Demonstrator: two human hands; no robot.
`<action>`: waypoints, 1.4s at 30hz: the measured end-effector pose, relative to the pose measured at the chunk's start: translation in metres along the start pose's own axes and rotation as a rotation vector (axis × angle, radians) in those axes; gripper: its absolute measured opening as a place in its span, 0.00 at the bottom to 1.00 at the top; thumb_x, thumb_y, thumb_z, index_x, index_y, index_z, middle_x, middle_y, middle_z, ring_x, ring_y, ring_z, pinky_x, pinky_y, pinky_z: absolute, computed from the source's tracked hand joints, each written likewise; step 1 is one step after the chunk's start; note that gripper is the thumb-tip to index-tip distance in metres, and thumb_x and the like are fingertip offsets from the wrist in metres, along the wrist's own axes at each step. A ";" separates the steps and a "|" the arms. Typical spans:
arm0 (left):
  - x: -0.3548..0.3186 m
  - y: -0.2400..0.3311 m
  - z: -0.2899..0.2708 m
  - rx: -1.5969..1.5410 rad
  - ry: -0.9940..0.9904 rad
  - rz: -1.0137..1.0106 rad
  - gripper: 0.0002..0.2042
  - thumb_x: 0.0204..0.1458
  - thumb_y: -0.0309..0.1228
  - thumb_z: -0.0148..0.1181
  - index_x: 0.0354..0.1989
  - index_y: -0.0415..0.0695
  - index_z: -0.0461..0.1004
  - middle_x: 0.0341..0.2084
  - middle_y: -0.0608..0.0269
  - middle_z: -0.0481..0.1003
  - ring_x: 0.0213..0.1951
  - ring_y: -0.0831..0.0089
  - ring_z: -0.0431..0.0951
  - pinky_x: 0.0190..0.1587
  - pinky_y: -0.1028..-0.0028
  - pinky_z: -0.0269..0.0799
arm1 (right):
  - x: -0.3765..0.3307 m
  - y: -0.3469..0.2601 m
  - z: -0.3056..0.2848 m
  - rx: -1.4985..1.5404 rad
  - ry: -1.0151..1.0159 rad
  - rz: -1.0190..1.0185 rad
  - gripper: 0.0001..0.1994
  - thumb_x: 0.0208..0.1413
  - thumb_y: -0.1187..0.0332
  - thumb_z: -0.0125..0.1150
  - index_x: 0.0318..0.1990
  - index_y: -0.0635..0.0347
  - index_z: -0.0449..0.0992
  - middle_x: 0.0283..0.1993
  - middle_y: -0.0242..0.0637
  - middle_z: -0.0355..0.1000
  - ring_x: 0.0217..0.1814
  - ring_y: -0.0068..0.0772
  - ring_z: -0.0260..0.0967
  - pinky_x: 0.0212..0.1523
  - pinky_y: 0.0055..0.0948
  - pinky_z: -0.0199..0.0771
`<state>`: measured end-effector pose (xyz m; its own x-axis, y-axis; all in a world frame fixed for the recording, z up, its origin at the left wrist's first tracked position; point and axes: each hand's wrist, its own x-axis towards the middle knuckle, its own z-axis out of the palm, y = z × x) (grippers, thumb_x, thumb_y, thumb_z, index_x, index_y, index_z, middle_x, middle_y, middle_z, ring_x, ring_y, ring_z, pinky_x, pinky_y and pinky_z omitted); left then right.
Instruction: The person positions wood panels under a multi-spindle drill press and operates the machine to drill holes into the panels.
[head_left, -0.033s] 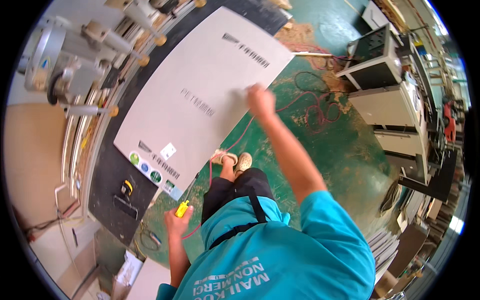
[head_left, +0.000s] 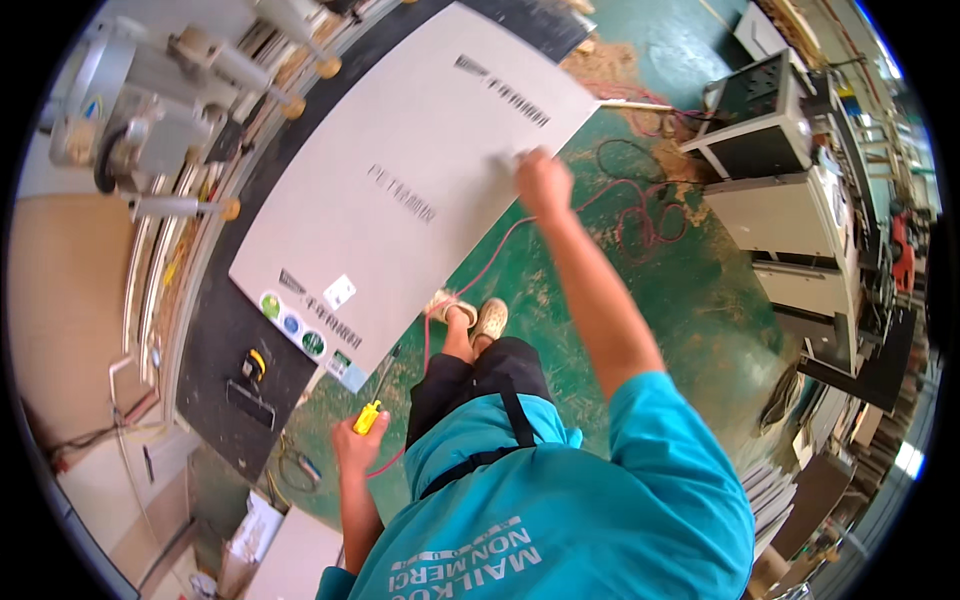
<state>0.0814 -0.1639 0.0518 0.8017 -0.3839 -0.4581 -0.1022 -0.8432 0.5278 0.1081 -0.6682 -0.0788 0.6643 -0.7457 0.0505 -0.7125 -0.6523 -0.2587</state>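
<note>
A large pale board (head_left: 330,190) with printed labels and round stickers lies flat across the dark worktop. In my left hand (head_left: 358,445), by the board's near corner, is a screwdriver (head_left: 368,416) with a yellow handle. The thin shaft points up and away, past that corner. My right hand (head_left: 545,187) is closed above the board's right edge. Its fingertips point in over the board, and a shadow falls under them. Whether something small is pinched there I cannot make out.
On the dark worktop (head_left: 215,350) lie a yellow-and-black tape measure (head_left: 254,367) and a black rectangular object (head_left: 250,406). Machine arms (head_left: 265,85) reach over its far left side. A pink hose (head_left: 487,265) crosses the green floor. White cabinets (head_left: 770,220) stand at right.
My right hand has shifted slightly right and away from me. The board sits a little higher in the picture as the view moves. The left hand keeps its hold on the screwdriver.
</note>
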 end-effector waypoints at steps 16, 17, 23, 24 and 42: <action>-0.137 -0.148 -0.045 -0.121 0.128 -0.143 0.21 0.49 0.46 0.67 0.24 0.37 0.76 0.18 0.47 0.75 0.23 0.46 0.75 0.26 0.57 0.67 | -0.415 -0.276 0.090 0.503 -0.509 -0.497 0.06 0.50 0.70 0.54 0.34 0.59 0.75 0.33 0.44 0.75 0.32 0.44 0.77 0.31 0.46 0.78; -0.144 -0.164 -0.052 -0.115 0.147 -0.118 0.20 0.49 0.45 0.67 0.24 0.37 0.76 0.18 0.47 0.74 0.22 0.47 0.75 0.26 0.57 0.67 | -0.460 -0.307 0.085 0.413 -0.854 -0.547 0.08 0.50 0.69 0.53 0.34 0.60 0.76 0.38 0.46 0.76 0.37 0.46 0.78 0.36 0.45 0.79; -0.195 -0.274 -0.086 -0.330 0.240 -0.133 0.18 0.49 0.42 0.67 0.22 0.36 0.76 0.16 0.48 0.74 0.20 0.53 0.75 0.25 0.58 0.66 | -0.461 -0.327 0.077 0.352 -0.514 -0.682 0.07 0.48 0.69 0.55 0.34 0.57 0.77 0.36 0.42 0.76 0.35 0.42 0.77 0.34 0.43 0.78; -0.199 -0.290 -0.088 -0.269 0.242 -0.140 0.19 0.49 0.44 0.68 0.23 0.37 0.76 0.16 0.51 0.74 0.19 0.57 0.75 0.25 0.60 0.66 | -0.418 -0.313 0.078 0.229 -0.432 -0.600 0.07 0.48 0.69 0.55 0.34 0.55 0.77 0.35 0.40 0.76 0.33 0.41 0.76 0.30 0.43 0.77; -0.164 -0.277 -0.080 -0.181 -0.155 -0.214 0.17 0.50 0.43 0.65 0.20 0.41 0.79 0.11 0.65 0.74 0.19 0.73 0.77 0.25 0.70 0.69 | -0.415 -0.226 0.053 0.509 -0.327 -0.179 0.05 0.51 0.68 0.60 0.33 0.57 0.79 0.35 0.44 0.76 0.39 0.49 0.75 0.38 0.41 0.76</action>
<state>0.0257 0.1630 0.0377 0.6928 -0.2694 -0.6689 0.1768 -0.8359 0.5197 0.0054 -0.2044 -0.0924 0.8553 -0.4984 -0.1415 -0.4408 -0.5566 -0.7042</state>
